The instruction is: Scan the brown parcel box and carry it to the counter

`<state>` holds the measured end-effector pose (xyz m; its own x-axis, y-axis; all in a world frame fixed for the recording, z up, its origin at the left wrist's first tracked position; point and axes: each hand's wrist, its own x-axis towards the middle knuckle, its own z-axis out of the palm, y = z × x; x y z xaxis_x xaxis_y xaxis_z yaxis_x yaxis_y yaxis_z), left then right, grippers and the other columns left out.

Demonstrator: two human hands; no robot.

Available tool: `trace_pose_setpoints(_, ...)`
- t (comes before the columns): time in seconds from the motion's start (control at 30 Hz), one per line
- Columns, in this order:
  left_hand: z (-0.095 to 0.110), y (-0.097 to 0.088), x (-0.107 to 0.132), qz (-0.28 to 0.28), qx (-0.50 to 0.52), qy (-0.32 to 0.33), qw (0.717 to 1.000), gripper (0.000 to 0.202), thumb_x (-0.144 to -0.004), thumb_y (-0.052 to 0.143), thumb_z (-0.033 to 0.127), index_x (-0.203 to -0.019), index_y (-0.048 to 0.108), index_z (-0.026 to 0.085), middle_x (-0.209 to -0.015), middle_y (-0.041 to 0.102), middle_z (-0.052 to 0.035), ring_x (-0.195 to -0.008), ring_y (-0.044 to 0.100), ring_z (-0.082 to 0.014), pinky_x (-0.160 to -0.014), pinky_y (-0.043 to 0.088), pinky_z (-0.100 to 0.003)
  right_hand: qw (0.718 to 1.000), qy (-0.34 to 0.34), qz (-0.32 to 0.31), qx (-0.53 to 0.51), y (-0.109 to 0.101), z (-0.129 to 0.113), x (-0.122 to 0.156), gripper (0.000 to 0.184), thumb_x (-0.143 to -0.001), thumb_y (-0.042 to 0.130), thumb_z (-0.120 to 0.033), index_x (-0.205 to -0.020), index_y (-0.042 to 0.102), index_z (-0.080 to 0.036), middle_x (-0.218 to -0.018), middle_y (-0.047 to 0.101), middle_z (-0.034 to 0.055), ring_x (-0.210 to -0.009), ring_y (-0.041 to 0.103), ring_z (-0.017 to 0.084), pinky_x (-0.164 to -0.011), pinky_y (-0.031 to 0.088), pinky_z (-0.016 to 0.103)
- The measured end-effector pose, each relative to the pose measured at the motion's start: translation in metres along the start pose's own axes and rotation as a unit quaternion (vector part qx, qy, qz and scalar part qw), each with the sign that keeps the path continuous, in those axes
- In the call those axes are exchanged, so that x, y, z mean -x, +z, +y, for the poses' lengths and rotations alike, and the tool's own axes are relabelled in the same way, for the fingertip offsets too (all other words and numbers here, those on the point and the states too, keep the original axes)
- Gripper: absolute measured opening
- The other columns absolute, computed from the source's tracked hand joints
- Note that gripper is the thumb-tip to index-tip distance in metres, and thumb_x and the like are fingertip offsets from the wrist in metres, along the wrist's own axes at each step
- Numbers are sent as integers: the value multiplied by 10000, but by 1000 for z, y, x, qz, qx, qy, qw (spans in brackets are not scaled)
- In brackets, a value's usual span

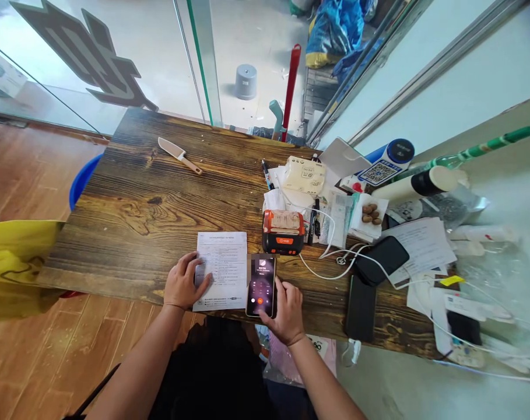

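A printed sheet of paper (225, 271) lies on the wooden table in front of me. My left hand (184, 283) rests on its left edge, fingers spread and thumb reaching over the print. Right beside the sheet is a smartphone (261, 286) with a lit dark-purple screen that shows call buttons and a red one low down. My right hand (286, 304) grips the phone at its right edge, fingers curled along the side and thumb across the lower corner. Just above the phone stands a black and orange portable label printer (283, 240).
A knife (179, 155) with a beige handle lies at the back left of the wooden table (133, 233). Clutter fills the right side: a tissue pack (304, 175), a black pouch (383, 260), a dark flat device (360, 309) and white cables. Glass panels border the far edge.
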<state>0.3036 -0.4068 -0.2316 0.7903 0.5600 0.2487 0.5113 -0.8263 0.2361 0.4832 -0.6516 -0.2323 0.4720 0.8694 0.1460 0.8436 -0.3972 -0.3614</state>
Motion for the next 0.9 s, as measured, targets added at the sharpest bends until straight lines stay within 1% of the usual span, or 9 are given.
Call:
trace_pose_setpoints(0.07, 0, 0, 0, 0, 0, -2, 1000, 314, -788, 587, 396, -1013, 531, 185, -1134, 588, -150, -999, 612, -273, -757, 532, -385, 998, 52, 1, -23, 4, -13, 3, 960, -758, 415, -732, -1426, 229, -69, -1071, 438, 161, -966, 439, 306, -818, 391, 479)
trace_pose_setpoints(0.13, 0, 0, 0, 0, 0, -3, 1000, 304, -789, 582, 402, -1006, 534, 193, -1134, 588, -146, -1000, 614, -271, -761, 533, -386, 996, 81, 1, -39, 8, -23, 6, 990, -754, 437, -730, -1453, 160, -85, -1080, 429, 164, -965, 438, 311, -821, 395, 496)
trace_pose_setpoints(0.27, 0, 1, -1, -5, 6, -14, 1000, 298, -786, 579, 408, -998, 537, 203, -1142, 582, -141, -1005, 612, -274, -784, 532, -397, 995, 87, 9, -37, 13, -24, 9, 954, -771, 504, -652, -1464, 134, -110, -1080, 440, 166, -954, 438, 313, -814, 397, 508)
trace_pose_setpoints(0.37, 0, 1, -1, 2, 5, -11, 1000, 301, -790, 575, 411, -1002, 536, 200, -1144, 577, -139, -1003, 611, -273, -786, 532, -398, 995, 81, 16, -54, 13, -20, 9, 975, -754, 473, -708, -1461, 159, -114, -1085, 446, 164, -971, 446, 318, -825, 397, 509)
trace_pose_setpoints(0.43, 0, 2, -1, 7, 5, -6, 1000, 304, -794, 574, 414, -998, 535, 193, -1136, 575, -140, -986, 615, -270, -781, 533, -394, 995, 78, 23, -59, 13, -19, 9, 918, -792, 418, -695, -1461, 170, -117, -1093, 452, 164, -976, 451, 315, -825, 397, 500)
trace_pose_setpoints(0.53, -1, 3, -1, 10, 4, 1, 1000, 303, -798, 573, 417, -991, 532, 187, -1132, 569, -143, -978, 616, -269, -778, 534, -394, 995, 71, 47, -49, 15, -20, 10, 750, -887, 354, -549, -1466, 154, -116, -1117, 466, 173, -990, 450, 306, -825, 393, 485)
trace_pose_setpoints(0.63, -1, 3, 0, 16, -1, 3, 1000, 304, -805, 563, 423, -998, 526, 191, -1136, 565, -140, -985, 611, -271, -776, 536, -399, 994, 67, 63, -52, 16, -20, 10, 647, -915, 360, -438, -1465, 181, -148, -1114, 470, 162, -1000, 451, 296, -826, 395, 471)
trace_pose_setpoints(0.77, -2, 3, 1, 19, -2, 0, 1000, 312, -807, 557, 433, -1008, 522, 198, -1134, 566, -132, -976, 612, -262, -773, 538, -392, 994, 63, 65, -69, 15, -21, 11, 607, -907, 407, -383, -1460, 228, -212, -1095, 442, 135, -976, 450, 278, -819, 415, 474)
trace_pose_setpoints(0.9, -2, 4, 2, 14, -5, -1, 1000, 322, -801, 563, 433, -1008, 523, 189, -1143, 563, -136, -980, 611, -267, -776, 538, -393, 994, 30, 60, -91, 15, -26, 9, 533, -908, 392, -403, -1427, 312, -310, -1269, 317, 138, -1122, 389, 311, -889, 405, 534)
